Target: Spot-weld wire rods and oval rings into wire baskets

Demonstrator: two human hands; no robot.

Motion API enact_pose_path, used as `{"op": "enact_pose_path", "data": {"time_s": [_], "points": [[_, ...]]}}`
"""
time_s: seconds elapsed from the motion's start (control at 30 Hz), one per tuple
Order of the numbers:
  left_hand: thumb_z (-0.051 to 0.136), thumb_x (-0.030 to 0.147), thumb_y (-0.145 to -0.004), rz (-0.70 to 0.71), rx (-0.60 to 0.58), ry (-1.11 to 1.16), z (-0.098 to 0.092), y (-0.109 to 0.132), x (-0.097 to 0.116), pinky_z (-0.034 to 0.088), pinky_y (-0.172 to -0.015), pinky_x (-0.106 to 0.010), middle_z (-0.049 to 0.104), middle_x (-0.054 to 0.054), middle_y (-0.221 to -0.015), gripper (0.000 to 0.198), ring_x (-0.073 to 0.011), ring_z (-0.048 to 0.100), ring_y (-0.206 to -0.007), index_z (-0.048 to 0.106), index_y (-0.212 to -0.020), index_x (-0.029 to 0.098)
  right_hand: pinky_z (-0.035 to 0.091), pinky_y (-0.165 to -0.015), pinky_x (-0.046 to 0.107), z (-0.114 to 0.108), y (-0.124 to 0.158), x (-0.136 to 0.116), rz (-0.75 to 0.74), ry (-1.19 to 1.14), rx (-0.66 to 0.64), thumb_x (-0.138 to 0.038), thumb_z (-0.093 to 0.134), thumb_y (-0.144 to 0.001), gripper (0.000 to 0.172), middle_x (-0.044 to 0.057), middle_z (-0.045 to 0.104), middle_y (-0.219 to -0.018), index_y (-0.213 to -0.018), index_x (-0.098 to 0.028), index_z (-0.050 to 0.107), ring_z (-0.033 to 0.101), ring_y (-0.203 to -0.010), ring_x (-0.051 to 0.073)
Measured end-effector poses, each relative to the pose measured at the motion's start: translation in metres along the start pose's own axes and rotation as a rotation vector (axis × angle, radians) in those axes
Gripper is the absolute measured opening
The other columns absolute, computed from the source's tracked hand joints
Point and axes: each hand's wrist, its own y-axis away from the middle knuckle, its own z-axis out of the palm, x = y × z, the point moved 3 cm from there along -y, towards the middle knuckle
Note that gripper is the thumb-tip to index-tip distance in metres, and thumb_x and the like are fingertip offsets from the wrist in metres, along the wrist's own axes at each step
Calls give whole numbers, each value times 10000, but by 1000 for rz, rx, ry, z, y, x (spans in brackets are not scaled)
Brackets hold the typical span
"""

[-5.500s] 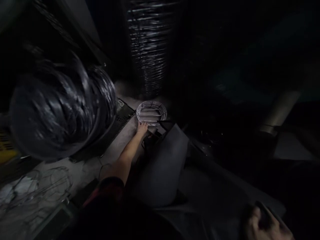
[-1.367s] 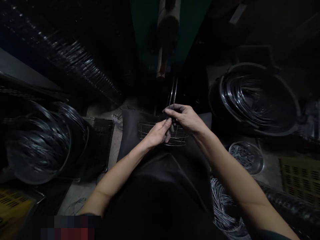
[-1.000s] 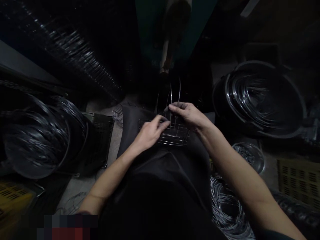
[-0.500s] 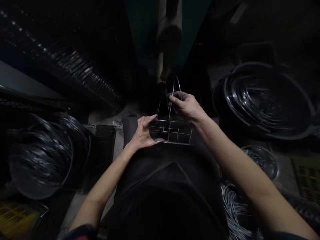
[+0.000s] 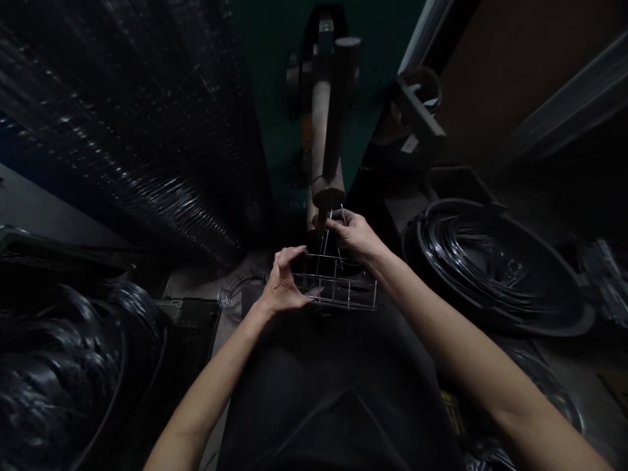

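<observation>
A small wire basket point(image 5: 349, 285) of thin metal rods is held over my lap. My left hand point(image 5: 287, 280) grips its left end, thumb at the lower edge and fingers along the upper one. In my right hand point(image 5: 350, 230), thumb and fingers pinch a bent wire piece point(image 5: 325, 242) that rises from the far side of the basket. Whether that wire is joined to the basket I cannot tell. Just beyond my right fingers are the rod-like electrodes point(image 5: 328, 193) of a green machine point(image 5: 275, 124); the wire's top lies close to them.
At right stands a black tub point(image 5: 564, 314) with curved wires point(image 5: 456, 255). Bundles of bent wire point(image 5: 53, 366) fill containers at lower left. Stacked shiny wirework point(image 5: 161, 196) rises at upper left. A small round container point(image 5: 419, 95) sits beside the machine.
The view has tilted upward, showing more of the machine. My right hand has brought the wire piece in close below the electrodes. My left hand keeps its grip on the basket.
</observation>
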Motion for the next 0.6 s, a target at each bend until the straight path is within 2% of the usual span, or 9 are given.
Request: {"op": "enact_pose_path", "data": {"time_s": [0.17, 0.37, 0.6], "points": [[807, 284, -638, 16, -1, 33, -1, -7, -9, 471, -912, -490, 514, -150, -1232, 968, -266, 590, -1060, 195, -1386, 230, 191, -359, 187, 0, -7, -2, -25, 19, -9, -400, 819, -578, 423, -103, 411, -478, -762, -172, 515, 324, -381, 37], [813, 297, -633, -31, 11, 71, -4, -16, -14, 490, -904, -466, 528, -133, -1178, 973, -252, 595, -1036, 196, -1382, 228, 181, -342, 181, 4, -12, -10, -16, -18, -5, -342, 817, -574, 417, -123, 370, -428, -711, -196, 452, 287, -347, 29], [822, 284, -620, -62, 19, 105, -6, -26, -23, 489, -938, -472, 517, -127, -1187, 985, -252, 586, -1057, 201, -1383, 243, 242, -343, 189, 5, -28, -15, -46, 44, 5, -345, 826, -551, 436, -101, 401, -448, -699, -205, 440, 349, -370, 49]]}}
